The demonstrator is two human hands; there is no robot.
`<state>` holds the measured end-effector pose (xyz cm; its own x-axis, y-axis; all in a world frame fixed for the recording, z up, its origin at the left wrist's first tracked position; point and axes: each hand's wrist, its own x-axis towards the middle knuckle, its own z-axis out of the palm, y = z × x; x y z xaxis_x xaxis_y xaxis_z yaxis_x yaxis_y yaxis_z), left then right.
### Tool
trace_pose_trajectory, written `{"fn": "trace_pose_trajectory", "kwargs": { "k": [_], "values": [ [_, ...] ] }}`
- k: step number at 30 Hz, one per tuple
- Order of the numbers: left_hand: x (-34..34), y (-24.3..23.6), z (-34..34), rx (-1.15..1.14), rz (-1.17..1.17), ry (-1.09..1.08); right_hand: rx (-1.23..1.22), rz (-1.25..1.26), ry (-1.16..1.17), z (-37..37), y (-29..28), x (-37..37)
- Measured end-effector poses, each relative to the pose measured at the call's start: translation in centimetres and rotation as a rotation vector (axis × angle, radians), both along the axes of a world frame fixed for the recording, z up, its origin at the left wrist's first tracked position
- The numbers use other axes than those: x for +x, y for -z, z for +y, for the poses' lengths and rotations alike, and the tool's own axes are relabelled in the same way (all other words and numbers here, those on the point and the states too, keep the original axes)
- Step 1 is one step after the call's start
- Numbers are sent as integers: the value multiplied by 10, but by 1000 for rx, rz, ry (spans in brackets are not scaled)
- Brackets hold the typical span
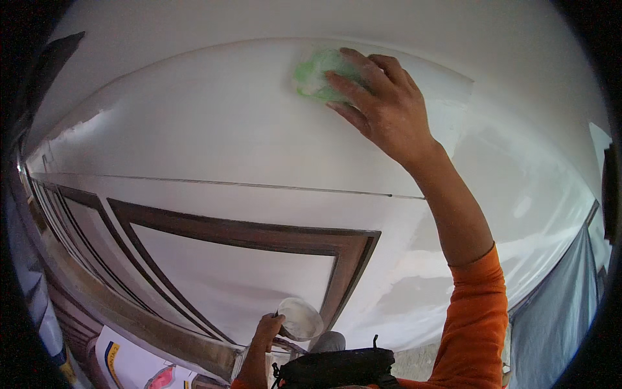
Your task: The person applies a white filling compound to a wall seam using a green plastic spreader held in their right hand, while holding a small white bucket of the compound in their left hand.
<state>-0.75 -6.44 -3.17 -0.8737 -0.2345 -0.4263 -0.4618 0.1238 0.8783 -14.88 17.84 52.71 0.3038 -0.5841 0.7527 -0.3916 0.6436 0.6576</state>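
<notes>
My right hand (389, 107) is stretched far up, its fingers spread over a green sponge-like pad (314, 76) coated with white dust. The pad is pressed to the smooth white wall (259, 123). Lower down, my left hand (265, 330) grips the side of a round, shallow pan (302, 319) with a whitish inside. Whether the pan has a handle under my fingers is hidden. An orange sleeve covers my right upper arm, leaving the forearm bare.
Dark brown frame moulding (253, 236) surrounds a white panel below a thin horizontal wall line. Grey plastic sheeting (557, 305) hangs at the right. A black pouch (340, 369) sits at my waist. Printed white packaging (129, 363) lies at lower left, beside a brownish ledge (175, 337).
</notes>
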Motion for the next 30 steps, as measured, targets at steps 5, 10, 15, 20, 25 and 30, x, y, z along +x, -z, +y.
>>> {"fn": "trace_pose_trajectory", "kwargs": {
  "k": [5, 10, 15, 20, 25, 30],
  "values": [
    [-12, 38, -12, -286, 139, 82, 16, 63, -13, -24, -6, -9],
    [-11, 31, -6, -89, 28, 30, 46, 48, -72, -32, -7, -7],
    [-2, -10, 0, -29, -74, 20, 43, 59, -18, -56, -8, -3],
    [4, -28, 5, 75, -128, -8, 66, 77, -61, -75, -12, -13],
    [2, 3, -2, -57, 130, 59, 35, 42, 31, -72, -14, -4],
    [-7, 32, -7, -234, 75, 46, -81, -97, 87, -54, -1, 31]
  ]
}}
